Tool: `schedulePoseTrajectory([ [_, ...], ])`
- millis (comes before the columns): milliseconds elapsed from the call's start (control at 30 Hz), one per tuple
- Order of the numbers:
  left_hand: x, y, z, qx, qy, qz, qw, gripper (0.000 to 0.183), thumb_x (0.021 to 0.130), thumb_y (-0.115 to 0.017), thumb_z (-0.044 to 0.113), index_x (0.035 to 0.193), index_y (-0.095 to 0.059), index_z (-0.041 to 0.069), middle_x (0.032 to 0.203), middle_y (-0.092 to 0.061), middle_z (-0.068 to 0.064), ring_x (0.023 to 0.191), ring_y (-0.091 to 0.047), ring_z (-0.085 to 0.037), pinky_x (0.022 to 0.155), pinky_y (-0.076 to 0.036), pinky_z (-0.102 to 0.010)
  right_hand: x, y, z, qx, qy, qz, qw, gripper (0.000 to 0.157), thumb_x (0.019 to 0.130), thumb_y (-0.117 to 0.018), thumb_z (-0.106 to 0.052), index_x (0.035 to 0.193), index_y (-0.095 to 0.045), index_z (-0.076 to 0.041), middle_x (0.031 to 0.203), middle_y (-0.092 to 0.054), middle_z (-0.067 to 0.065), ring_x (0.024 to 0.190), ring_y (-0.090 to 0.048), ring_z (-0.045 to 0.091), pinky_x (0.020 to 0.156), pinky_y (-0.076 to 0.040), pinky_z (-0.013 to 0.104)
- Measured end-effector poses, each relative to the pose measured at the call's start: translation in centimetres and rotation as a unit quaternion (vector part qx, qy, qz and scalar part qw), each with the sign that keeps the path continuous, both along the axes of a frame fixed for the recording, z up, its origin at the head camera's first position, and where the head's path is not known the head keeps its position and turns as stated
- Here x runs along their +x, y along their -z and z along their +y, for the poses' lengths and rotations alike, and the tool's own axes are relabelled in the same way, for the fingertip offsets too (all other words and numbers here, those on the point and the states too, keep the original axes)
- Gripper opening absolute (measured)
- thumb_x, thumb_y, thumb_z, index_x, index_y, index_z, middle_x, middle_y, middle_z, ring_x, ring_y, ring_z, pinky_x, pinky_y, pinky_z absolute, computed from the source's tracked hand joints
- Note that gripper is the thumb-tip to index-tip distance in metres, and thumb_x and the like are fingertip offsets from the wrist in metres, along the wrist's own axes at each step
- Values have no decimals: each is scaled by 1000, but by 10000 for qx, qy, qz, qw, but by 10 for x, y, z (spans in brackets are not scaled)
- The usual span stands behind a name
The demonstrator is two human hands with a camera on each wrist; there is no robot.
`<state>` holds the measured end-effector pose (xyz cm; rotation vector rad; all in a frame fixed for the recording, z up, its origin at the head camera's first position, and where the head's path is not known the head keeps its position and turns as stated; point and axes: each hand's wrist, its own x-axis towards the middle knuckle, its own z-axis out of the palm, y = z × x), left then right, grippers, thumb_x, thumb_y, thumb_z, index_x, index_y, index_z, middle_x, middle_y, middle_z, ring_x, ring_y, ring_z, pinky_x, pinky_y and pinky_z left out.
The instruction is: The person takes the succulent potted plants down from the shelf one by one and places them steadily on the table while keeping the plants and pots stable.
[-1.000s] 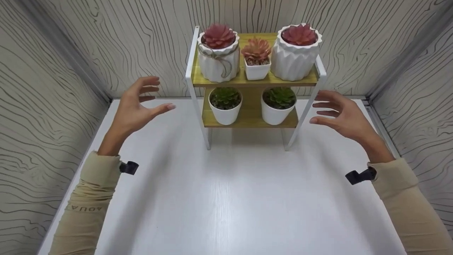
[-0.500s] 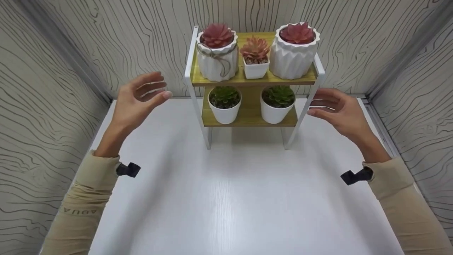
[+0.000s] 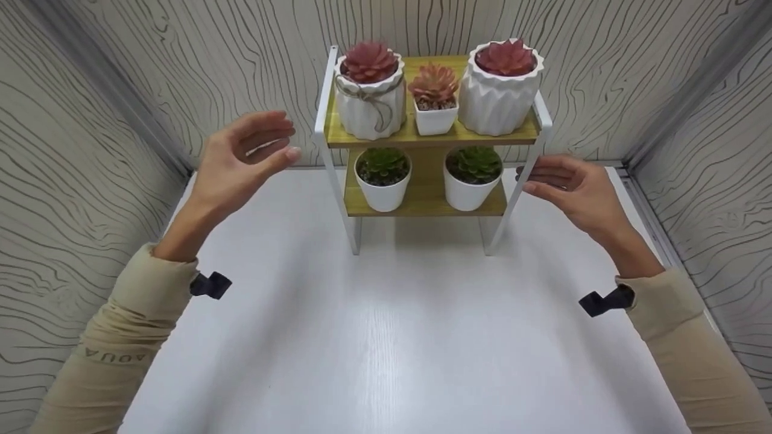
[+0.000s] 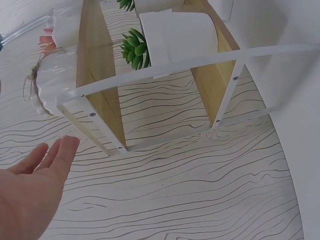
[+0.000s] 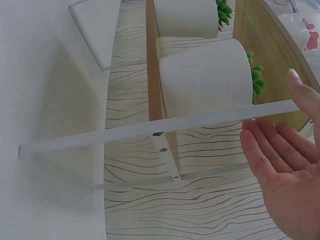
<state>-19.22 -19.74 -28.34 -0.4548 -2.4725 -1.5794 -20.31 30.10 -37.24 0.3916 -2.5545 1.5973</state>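
A two-tier plant stand (image 3: 431, 144) with wooden shelves and a white metal frame stands upright at the back. Its top shelf carries a twine-tied ribbed white pot (image 3: 368, 114), a small square pot (image 3: 435, 122) and another ribbed pot (image 3: 497, 105), all with reddish succulents. Two round white pots (image 3: 383, 196) with green succulents sit below. My left hand (image 3: 232, 166) hovers apart from the stand's left side, fingers softly bent, holding nothing. My right hand (image 3: 582, 196) is right at the right frame leg (image 5: 215, 119), thumb overlapping it, fingers partly hidden behind it in the head view.
The stand rests on a white table (image 3: 374, 337). Wood-patterned panels (image 3: 253, 66) rise behind and on both sides, with grey metal profiles (image 3: 114, 84) at the corners. Each wrist wears a black mount (image 3: 211, 284) at the sleeve cuff.
My left hand has moved up and slightly inward. My right hand has shifted left toward the stand's leg, its fingers now passing behind it. Stand and pots stay in place.
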Motion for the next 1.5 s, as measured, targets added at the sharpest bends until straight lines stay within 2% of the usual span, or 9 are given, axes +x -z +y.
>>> schedulePoseTrajectory([
  [100, 0, -7, 4, -103, 54, -59, 9999, 60, 94, -80, 28, 146, -57, 10, 141, -65, -8, 134, -63, -22, 115, -51, -31, 1, 0, 0, 67, -3, -71, 10000, 46, 97, -77, -19, 137, -64, 0, 119, -74, -13, 108, -71, -4, 90, -56, 10],
  [233, -1, -13, 9, -466, 70, -60, 9989, 65, 93, -81, 33, 148, -56, 9, 144, -64, -10, 136, -62, -26, 117, -50, -35, 3, -1, 0, 83, 3, -104, 9999, 45, 98, -76, -20, 136, -64, 0, 118, -73, -16, 108, -71, -5, 90, -56, 9],
  [333, -1, -17, 11, -782, 78, -35, 9969, 69, 93, -82, 35, 149, -54, 7, 148, -62, -14, 139, -60, -28, 119, -48, -38, 4, -2, 0, -6, -29, -106, 9999, 44, 98, -76, -19, 136, -64, 0, 119, -74, -12, 108, -71, -3, 91, -57, 10],
  [533, -4, -32, 15, -919, 283, -129, 9953, 72, 92, -82, 33, 151, -51, 6, 150, -59, -14, 141, -57, -29, 123, -45, -40, 4, -5, -3, -81, -77, -163, 9998, 43, 98, -75, -20, 135, -65, -1, 119, -75, -12, 109, -72, -2, 92, -56, 10],
  [700, -5, -44, 20, -1173, 229, -105, 9928, 74, 91, -82, 37, 152, -51, 7, 152, -58, -12, 143, -56, -28, 123, -44, -41, 5, -7, -7, -68, -167, -128, 9998, 40, 99, -75, -19, 134, -66, -2, 117, -76, -15, 110, -72, -1, 92, -56, 11],
  [933, -9, -53, 29, -1385, 105, -117, 9902, 77, 88, -85, 40, 149, -54, 7, 152, -59, -12, 141, -57, -27, 122, -46, -41, 6, -7, -10, -92, -210, -184, 9996, 41, 99, -75, -21, 134, -66, -1, 120, -77, -6, 110, -73, 1, 94, -56, 11],
  [1200, -19, -64, 44, -1747, 237, -205, 9841, 93, 84, -86, 51, 157, -45, 9, 156, -54, -11, 145, -53, -28, 122, -45, -46, 1, -6, -10, -211, -178, -143, 9995, 40, 99, -75, -19, 134, -67, -2, 119, -77, -10, 111, -73, 2, 96, -55, 11],
  [1500, -30, -72, 59, -2094, 329, -364, 9766, 98, 78, -89, 56, 156, -47, 13, 155, -57, -6, 142, -54, -22, 122, -43, -46, 0, -5, -13, -483, -267, -162, 9983, 37, 98, -75, -17, 130, -69, 0, 119, -79, -3, 110, -75, 6, 96, -56, 13],
])
